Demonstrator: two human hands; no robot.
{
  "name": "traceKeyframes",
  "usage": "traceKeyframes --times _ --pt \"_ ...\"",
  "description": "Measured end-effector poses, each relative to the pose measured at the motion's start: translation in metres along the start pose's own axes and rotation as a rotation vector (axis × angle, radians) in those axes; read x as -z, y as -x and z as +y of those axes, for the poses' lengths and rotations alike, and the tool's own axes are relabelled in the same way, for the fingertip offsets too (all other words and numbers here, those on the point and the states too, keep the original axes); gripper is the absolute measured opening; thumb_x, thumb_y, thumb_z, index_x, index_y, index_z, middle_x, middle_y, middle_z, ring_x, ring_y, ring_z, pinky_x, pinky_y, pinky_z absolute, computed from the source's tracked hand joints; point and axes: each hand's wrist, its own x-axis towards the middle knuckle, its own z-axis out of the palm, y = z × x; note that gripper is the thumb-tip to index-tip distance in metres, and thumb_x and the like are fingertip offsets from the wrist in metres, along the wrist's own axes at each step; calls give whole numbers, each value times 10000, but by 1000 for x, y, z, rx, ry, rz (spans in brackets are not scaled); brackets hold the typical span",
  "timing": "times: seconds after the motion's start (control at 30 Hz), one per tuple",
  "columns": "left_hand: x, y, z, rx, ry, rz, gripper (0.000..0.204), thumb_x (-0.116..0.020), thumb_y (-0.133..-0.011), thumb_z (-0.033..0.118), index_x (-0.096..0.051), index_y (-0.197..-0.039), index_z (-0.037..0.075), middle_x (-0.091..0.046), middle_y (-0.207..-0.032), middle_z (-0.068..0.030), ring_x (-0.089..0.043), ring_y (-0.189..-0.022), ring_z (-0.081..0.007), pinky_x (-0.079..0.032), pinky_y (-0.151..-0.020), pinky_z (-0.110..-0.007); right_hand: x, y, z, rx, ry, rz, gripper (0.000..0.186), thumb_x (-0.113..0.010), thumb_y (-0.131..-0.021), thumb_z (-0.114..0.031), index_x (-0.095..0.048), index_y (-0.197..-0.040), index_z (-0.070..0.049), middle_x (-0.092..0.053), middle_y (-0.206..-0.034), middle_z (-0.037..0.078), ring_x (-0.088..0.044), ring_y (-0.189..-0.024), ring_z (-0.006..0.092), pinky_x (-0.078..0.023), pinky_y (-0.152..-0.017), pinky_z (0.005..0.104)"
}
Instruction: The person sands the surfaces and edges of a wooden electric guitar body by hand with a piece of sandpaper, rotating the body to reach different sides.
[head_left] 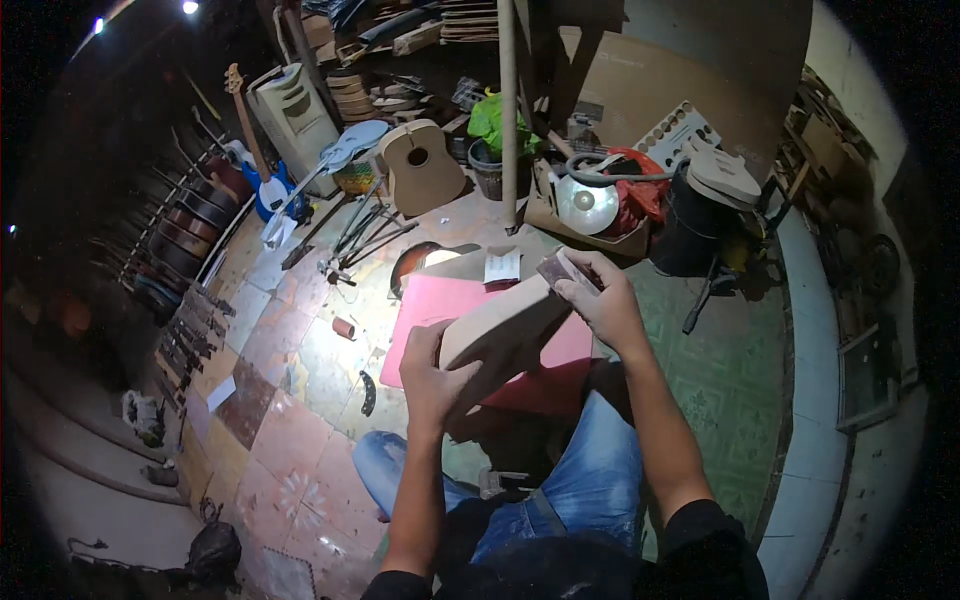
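Observation:
A pale, thick wooden piece with a curved edge (pixel 497 322), which looks like a solid guitar body, is tilted up above my lap. My left hand (pixel 430 372) grips its near left end, with the thumb on one face and the fingers behind. At the far right end my right hand (pixel 603 298) is closed around a small brown block (pixel 553 268), likely a sanding block, pressed to the edge of the wood. Below lies a pink sheet or board (pixel 425 305), partly hidden by the wood. A small white-topped box (pixel 503 266) sits at its far edge.
A reddish roll (pixel 343 328) and a dark curved piece (pixel 368 393) lie on the tiles. Farther off stand an acoustic guitar body (pixel 422 168), a blue bass (pixel 268 190), clamps (pixel 355 235), a post (pixel 508 120), and a black bin (pixel 690 220) topped with pale guitar bodies.

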Motion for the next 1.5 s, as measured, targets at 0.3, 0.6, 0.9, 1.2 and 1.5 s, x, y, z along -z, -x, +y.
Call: traceKeyframes --times 0.3,0.6,0.9,1.2,1.5 --pt "-27 15 42 164 -85 60 488 -840 -698 208 -681 -1141 81 -746 -972 -137 -748 -899 -282 -572 -795 -371 -56 42 -67 497 508 132 352 -749 -816 -286 -709 -1094 -74 -675 -971 166 -639 -856 363 -503 -756 471" --pt "-27 11 45 195 -96 47 550 -853 -654 73 -650 -1163 24 -757 -999 -158 -738 -954 -195 -571 -845 -326 -58 52 -56 451 475 110 386 -793 -804 -251 -705 -1099 -17 -678 -1048 191 -674 -909 336 -528 -838 431" --pt "-26 7 45 205 -100 90 566 -852 -653 81 -641 -1176 35 -752 -993 -170 -744 -945 -213 -576 -835 -337 -75 40 -35 437 354 244 337 -781 -810 -201 -701 -1100 -49 -664 -995 177 -620 -907 359 -505 -818 445" --pt "-32 13 51 169 -155 118 576 -850 -653 75 -641 -1189 41 -755 -993 -171 -749 -939 -230 -582 -833 -344 -68 21 -1 254 259 360 327 -766 -802 -178 -701 -1097 -53 -662 -1096 180 -632 -1018 335 -508 -891 447" --pt "-37 26 56 151 -122 80 582 -867 -629 78 -649 -1166 38 -757 -999 -164 -749 -943 -222 -578 -838 -336 11 -16 7 -97 386 143 318 -737 -842 -311 -705 -1050 -72 -673 -1018 196 -659 -831 373 -546 -754 441"
